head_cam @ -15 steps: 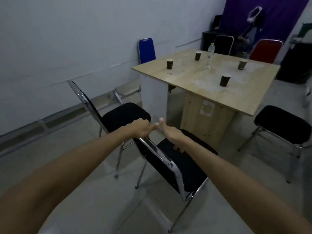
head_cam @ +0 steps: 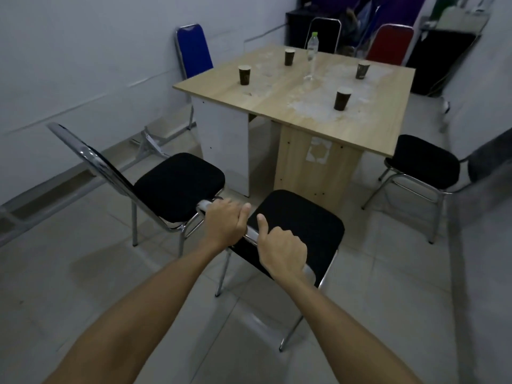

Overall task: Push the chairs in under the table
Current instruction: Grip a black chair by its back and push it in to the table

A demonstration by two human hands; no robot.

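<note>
Your left hand (head_cam: 225, 223) and right hand (head_cam: 282, 248) are both closed over the chrome top rail of the near chair (head_cam: 299, 225), left toward the rail's upper end, right lower down with the thumb lying up along the bar. That chair sits at 6 o'clock from the table (head_cam: 279, 95), its black seat pointing at the wooden pedestal, the front edge near the base but the seat out in the open, not under the top. So, as I read it, you have your grip and the push on this one is yet to be finished.

The rest is mostly undone. A second chair (head_cam: 180, 184) stands at 8 o'clock from the table, just beside yours, seat clear of the top and angled toward the white panel. A third chair (head_cam: 424, 162) waits at 4 o'clock, also pulled out. At the far side, a blue chair (head_cam: 194, 51) at 11 o'clock stands back from the edge, by the wall, and a red chair (head_cam: 390, 45) at 1 o'clock sits close behind the far edge; whether that one is properly tucked you cannot tell from here. Another chrome-framed back shows at 12 o'clock, half hidden.

Four cups and a bottle (head_cam: 312, 55) stand on the table, so I'd push gently to avoid jolting it.
</note>
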